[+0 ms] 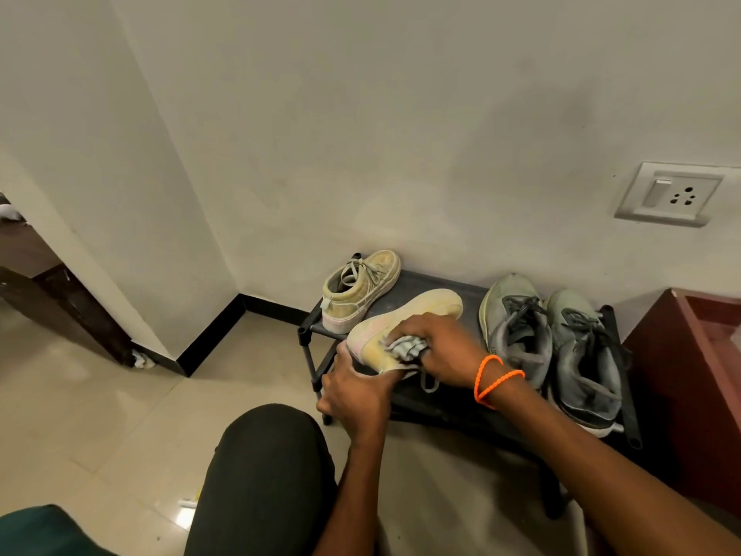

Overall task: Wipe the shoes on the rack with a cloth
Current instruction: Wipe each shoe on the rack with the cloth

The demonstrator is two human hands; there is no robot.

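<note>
The yellow shoe (401, 327) lay tilted over the rack's (449, 403) front-left edge, heel gripped by the left hand (353, 391). The right hand (437, 343) clenched a grey cloth (405, 349) against its side. Grey sneakers (553, 347) stood just right of that hand; open floor (100, 395) lay left.

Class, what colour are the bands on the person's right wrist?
Bright orange bands, shown best in the head view.
</note>
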